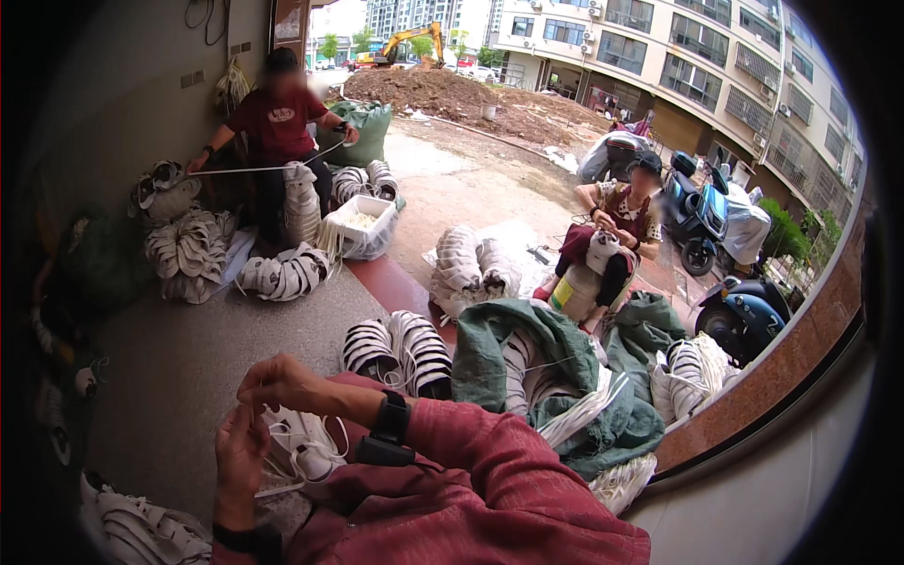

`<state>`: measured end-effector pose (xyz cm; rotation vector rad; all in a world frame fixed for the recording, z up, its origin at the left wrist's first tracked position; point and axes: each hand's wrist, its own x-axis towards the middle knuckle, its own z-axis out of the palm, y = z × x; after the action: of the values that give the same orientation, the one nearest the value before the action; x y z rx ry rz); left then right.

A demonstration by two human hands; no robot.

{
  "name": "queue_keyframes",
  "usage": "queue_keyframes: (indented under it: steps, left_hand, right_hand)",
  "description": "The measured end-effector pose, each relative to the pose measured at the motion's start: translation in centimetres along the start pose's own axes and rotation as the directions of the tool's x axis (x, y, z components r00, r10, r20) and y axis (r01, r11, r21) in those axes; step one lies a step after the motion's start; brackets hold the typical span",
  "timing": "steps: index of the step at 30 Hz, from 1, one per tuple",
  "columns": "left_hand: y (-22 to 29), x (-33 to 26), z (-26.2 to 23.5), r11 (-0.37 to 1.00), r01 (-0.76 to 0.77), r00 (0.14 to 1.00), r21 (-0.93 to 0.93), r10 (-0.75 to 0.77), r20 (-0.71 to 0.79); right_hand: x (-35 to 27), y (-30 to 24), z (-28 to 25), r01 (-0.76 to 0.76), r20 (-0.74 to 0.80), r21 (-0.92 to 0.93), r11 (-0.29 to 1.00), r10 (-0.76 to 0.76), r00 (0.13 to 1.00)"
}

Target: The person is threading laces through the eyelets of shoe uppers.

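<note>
Meeting at the fingertips, the wearer's two hands in the head view are left of the bulging green sack and nearer the wearer than it. The right hand and the left hand both have fingers bent in a pinch; whether a lace end sits between them is too small to tell. A white shoe upper with loose laces lies just beside them, also left of the sack, over the wearer's lap. Close against the sack's left side stand two stacks of white shoe uppers; a bundle of white laces lies across its right part. Beyond the sack, a seated co-worker handles a white shoe piece. Farther off, left of the sack, another co-worker stretches a white strip between both hands, near a clear plastic box.
</note>
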<state>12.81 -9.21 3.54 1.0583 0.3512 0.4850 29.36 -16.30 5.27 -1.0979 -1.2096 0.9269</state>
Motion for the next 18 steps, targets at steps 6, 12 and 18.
queue_keyframes:
  steps: [6, 12, 18]
  left_hand:
    - [-0.4, -0.3, 0.0, 0.953, -0.137, 0.987, 0.271, 0.153, -0.04]
    - [0.0, -0.7, 0.8, 0.921, -0.132, 0.977, 0.366, 0.183, -0.11]
    - [0.2, -0.9, 0.6, 0.955, -0.07, 0.986, 0.29, 0.109, -0.123]
  right_hand:
    - [-0.4, -0.2, 0.5, -0.124, -0.02, 0.043, 0.991, 0.125, 0.992]
    - [-0.9, -0.7, 0.8, -0.138, 0.084, -0.035, 0.99, 0.141, 0.986]
    - [-0.5, -0.8, 1.4, -0.063, 0.052, -0.055, 0.997, 0.065, 0.997]
